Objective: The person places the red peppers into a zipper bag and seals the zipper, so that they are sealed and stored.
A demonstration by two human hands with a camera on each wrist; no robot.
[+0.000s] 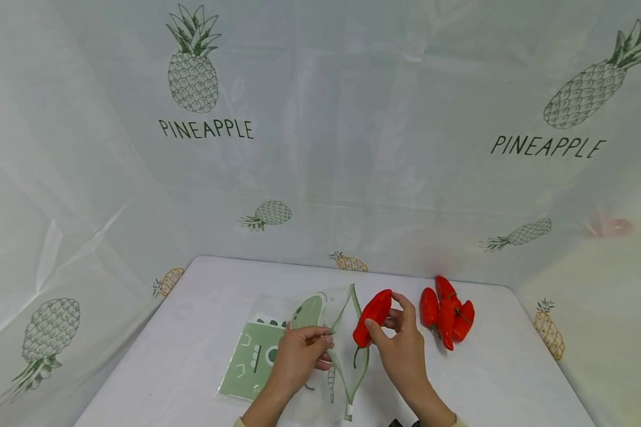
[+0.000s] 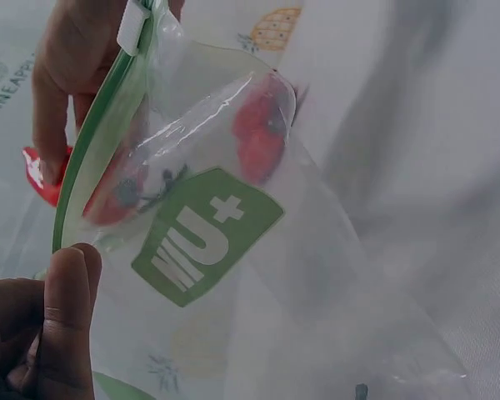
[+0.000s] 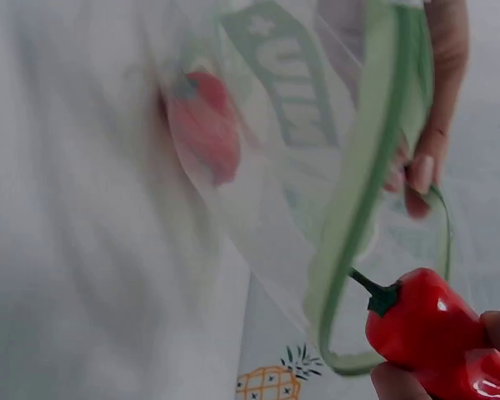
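My left hand [image 1: 301,356] pinches the green-edged mouth of a clear zip bag [image 2: 317,292] between thumb and fingers. The bag stands open toward the right, with a green MU+ label [image 2: 208,237] printed on its side. At the mouth, my right hand [image 1: 406,353] holds a red pepper [image 1: 375,317] between thumb and fingers, its green stem [image 3: 385,296] pointing at the opening. Another red pepper [image 3: 206,125] shows through the clear plastic in both wrist views. Part of the bag is hidden behind my left hand in the head view.
Several red peppers [image 1: 445,314] lie piled right of my right hand. A flat green packet with a cartoon face [image 1: 250,362] lies on the white table [image 1: 187,332] at left. Pineapple-printed sheeting [image 1: 320,148] rises around the table. A small dark object [image 1: 396,423] shows at the bottom edge.
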